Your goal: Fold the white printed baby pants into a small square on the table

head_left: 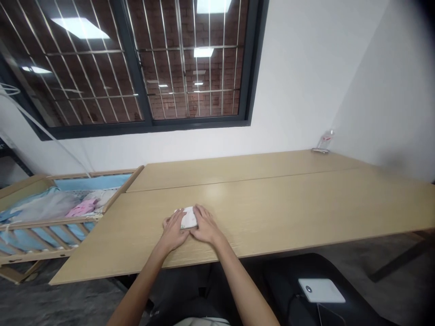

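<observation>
I have the left hand (pixel 174 232) and right hand (pixel 205 226) curled partly closed, holding opposite sides of the white item (pixel 189 219), which lies on the table (pixel 278 203) between them, neither nearer, its long axis too covered to tell from here.

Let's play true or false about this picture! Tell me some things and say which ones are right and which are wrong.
1. Both the left hand and the right hand touch the white item. True.
2. The clear bottle is at the left end of the table. False: the clear bottle is at the back, toward the right.
3. Pink cloth lies in the wooden crib. True.
4. The white device lies on the table. False: the white device is on the black seat.
5. Metal bars show through the window. True.
</observation>
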Demonstrator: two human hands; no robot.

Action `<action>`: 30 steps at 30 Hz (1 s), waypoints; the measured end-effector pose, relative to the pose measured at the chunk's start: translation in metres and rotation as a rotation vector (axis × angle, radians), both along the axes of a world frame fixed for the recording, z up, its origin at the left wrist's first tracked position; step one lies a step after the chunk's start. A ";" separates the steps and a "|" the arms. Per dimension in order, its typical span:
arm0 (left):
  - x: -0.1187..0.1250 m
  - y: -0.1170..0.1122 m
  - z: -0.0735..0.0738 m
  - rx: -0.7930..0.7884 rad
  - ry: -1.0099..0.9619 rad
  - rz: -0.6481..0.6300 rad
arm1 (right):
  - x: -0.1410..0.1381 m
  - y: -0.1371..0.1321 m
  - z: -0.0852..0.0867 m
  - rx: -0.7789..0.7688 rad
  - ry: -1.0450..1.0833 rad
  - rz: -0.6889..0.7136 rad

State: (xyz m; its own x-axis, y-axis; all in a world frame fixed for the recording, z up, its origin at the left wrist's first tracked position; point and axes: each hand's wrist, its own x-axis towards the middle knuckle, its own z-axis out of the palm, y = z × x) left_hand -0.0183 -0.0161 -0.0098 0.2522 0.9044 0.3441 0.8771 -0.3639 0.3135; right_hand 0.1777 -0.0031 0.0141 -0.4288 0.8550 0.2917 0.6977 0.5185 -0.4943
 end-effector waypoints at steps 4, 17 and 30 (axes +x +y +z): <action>0.001 0.000 0.000 0.026 -0.002 0.006 | 0.003 0.003 -0.001 0.014 0.044 0.012; -0.006 -0.006 0.021 0.106 -0.442 0.123 | -0.004 0.017 0.042 0.077 0.230 -0.017; -0.011 -0.005 0.006 -0.103 -0.728 0.210 | -0.030 0.119 0.036 -0.352 0.374 0.071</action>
State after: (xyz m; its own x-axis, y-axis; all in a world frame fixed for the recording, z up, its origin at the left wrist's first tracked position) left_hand -0.0297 -0.0209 -0.0038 -0.1863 0.9448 0.2694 0.4839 -0.1504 0.8621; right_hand 0.1474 0.1156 0.0505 -0.4111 0.9014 0.1360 0.4090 0.3157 -0.8562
